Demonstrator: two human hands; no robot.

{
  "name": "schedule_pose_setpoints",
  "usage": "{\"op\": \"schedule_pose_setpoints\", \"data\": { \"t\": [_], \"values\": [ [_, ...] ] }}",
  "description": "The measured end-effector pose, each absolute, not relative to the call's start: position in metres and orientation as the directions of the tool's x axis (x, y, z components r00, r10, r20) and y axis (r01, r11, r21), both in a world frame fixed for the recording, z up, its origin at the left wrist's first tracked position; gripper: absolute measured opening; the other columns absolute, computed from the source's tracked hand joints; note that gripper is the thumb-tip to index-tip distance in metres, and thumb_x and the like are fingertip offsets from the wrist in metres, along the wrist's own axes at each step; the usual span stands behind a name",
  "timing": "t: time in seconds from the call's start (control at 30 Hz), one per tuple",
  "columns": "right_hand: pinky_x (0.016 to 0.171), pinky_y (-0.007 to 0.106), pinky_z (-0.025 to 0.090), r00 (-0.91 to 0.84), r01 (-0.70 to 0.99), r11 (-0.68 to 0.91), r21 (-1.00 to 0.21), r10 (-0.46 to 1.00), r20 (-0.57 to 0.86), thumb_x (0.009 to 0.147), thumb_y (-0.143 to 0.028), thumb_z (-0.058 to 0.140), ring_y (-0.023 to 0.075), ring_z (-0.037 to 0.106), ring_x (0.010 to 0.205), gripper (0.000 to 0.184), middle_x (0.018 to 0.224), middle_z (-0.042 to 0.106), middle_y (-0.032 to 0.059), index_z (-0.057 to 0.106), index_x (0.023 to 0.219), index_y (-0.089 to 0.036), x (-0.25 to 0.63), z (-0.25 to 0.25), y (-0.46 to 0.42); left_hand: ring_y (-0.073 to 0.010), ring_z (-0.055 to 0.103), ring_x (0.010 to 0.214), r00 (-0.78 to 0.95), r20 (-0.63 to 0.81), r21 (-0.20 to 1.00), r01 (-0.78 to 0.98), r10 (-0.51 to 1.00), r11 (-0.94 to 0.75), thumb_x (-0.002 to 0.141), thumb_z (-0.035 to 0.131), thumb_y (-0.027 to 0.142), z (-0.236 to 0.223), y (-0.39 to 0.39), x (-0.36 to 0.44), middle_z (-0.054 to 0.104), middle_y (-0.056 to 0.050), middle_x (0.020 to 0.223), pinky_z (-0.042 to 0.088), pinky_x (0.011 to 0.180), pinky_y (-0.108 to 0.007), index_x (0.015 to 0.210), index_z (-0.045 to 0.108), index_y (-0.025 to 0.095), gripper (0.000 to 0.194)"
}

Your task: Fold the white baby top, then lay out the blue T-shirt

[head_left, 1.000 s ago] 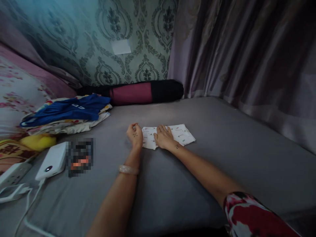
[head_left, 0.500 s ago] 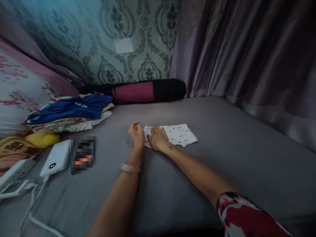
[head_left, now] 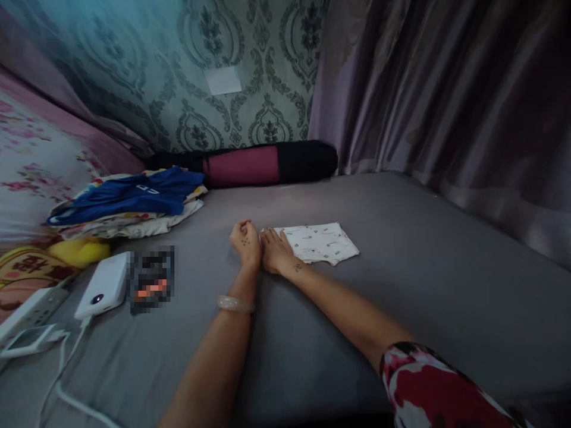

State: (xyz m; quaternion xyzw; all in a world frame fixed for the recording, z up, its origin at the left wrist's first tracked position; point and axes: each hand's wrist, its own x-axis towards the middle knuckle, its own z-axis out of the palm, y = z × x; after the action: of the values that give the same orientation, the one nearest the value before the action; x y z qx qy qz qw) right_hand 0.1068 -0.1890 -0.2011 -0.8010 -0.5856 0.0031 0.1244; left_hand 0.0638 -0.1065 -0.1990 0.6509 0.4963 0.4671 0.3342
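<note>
A white garment with a small scattered print point(head_left: 319, 242) lies folded flat on the grey bed sheet, its kind not clear. My right hand point(head_left: 275, 249) rests palm down on its left end, fingers stretched out and slightly spread. Close against the left edge of the cloth is my left hand point(head_left: 245, 242), its fingers curled in. Whether those fingers hold any of the cloth is hidden. A pale bangle point(head_left: 235, 304) circles my left wrist.
Folded clothes with a blue shirt on top point(head_left: 147, 193) are piled at the left. A white power bank point(head_left: 103, 285), a power strip point(head_left: 33, 309), cables and a blurred-out item lie nearer. Along the wall stretches a black and dark-red roll point(head_left: 243, 165).
My right hand has slid left over the cloth, to its left end beside my left hand. My left hand stays nearly where it was, fingers still curled.
</note>
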Motion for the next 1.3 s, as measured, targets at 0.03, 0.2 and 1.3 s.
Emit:
{"op": "schedule_pose_setpoints", "data": {
  "t": [0.03,0.2,1.3],
  "values": [
    [0.115,0.045,0.015,0.32,0.934,-0.289,-0.211,0.938,0.132,0.094,-0.023,0.034,0.0273,0.024,0.141,0.052,0.152,0.033,0.0156,0.037,0.143,-0.005,0.106,-0.202,-0.189,-0.02,0.065,0.08,0.073,0.272,0.9,0.333,0.959,-0.281,0.081,0.042,0.024,-0.199,-0.106,0.064,0.07,-0.009,0.087,0.049,0.07,-0.028,0.1,0.067,0.015,0.033],
    [0.114,0.042,0.019,0.317,0.917,-0.263,-0.3,0.937,0.147,0.098,-0.03,0.026,0.0258,0.029,0.139,0.053,0.15,0.036,0.0154,0.037,0.143,-0.004,0.114,-0.198,-0.194,-0.0191,0.065,0.078,0.104,0.263,0.896,0.342,0.959,-0.283,0.081,0.042,0.023,-0.2,-0.106,0.065,0.07,-0.008,0.086,0.049,0.069,-0.028,0.1,0.067,0.016,0.032],
    [0.115,0.048,0.016,0.424,0.9,-0.399,-0.177,0.894,0.143,0.1,-0.037,0.024,0.026,0.025,0.141,0.054,0.153,0.032,0.0108,0.036,0.147,-0.015,0.198,-0.212,-0.286,-0.031,0.032,0.139,0.899,0.166,0.144,0.384,0.405,-0.912,0.098,0.027,0.043,-0.217,-0.156,0.078,0.042,-0.015,0.148,0.02,0.114,-0.051,0.141,0.043,0.013,0.054]
  ]
}}
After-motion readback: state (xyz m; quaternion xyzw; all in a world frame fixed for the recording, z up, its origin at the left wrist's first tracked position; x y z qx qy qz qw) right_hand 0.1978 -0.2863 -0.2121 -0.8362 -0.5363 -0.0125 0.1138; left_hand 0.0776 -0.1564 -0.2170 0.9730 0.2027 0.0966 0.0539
